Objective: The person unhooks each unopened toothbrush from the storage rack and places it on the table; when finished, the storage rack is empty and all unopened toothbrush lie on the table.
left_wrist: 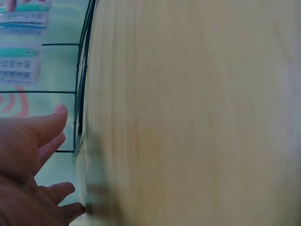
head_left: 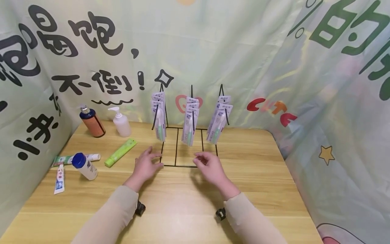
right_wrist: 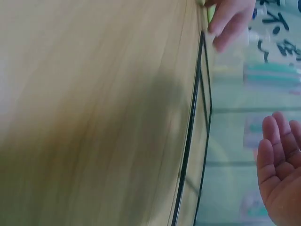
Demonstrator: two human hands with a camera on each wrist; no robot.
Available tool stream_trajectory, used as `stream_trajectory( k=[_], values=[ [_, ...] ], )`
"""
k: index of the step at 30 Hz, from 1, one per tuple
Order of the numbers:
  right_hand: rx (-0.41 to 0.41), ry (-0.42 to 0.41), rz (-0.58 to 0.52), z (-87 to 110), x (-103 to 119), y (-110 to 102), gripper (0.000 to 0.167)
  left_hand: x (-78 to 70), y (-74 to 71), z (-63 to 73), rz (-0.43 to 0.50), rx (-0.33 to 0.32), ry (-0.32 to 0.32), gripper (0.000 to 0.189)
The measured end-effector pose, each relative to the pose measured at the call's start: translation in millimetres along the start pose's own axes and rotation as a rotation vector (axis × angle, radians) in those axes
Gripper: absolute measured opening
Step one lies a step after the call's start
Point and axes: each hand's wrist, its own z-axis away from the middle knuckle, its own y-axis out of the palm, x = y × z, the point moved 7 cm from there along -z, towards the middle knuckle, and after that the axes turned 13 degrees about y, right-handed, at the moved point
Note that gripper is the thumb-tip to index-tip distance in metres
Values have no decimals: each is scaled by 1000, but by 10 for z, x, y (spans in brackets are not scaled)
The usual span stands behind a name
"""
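Note:
A black wire display rack (head_left: 179, 166) lies on the wooden table, with packaged toothbrushes hanging from its hooks in three groups: left (head_left: 159, 122), middle (head_left: 189, 127) and right (head_left: 217, 125). My left hand (head_left: 146, 166) is by the rack's front left corner, fingers spread and holding nothing. In the left wrist view, that hand's thumb and fingers (left_wrist: 44, 129) are apart, near the rack's wires. My right hand (head_left: 211, 166) hovers over the front right part of the rack, below the hanging packs. Its palm (right_wrist: 284, 188) is bare in the right wrist view, with the fingers slightly bent.
To the left on the table (head_left: 170, 210) are an orange pump bottle (head_left: 93, 125), a white pump bottle (head_left: 122, 124), a green tube (head_left: 121, 152), a blue-capped white bottle (head_left: 88, 169) and two toothpaste tubes, one small (head_left: 60, 181). A printed curtain (head_left: 231, 40) surrounds the table's back and sides.

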Motion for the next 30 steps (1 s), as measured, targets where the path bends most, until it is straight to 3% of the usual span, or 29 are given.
stream_trajectory(
  k=[8,16,20,30],
  values=[
    [115,-16,-117,-105,202,426,22,35,36,-16,-28,3,12,44],
    [178,-15,-165,-214,409,609,28,1,51,-25,-110,13,40,46],
    [157,3,-191,-265,477,667,30,-1,51,-24,-118,7,36,45],
    [7,-23,-247,-446,659,847,30,17,40,1,-114,-23,21,43]
  ],
)
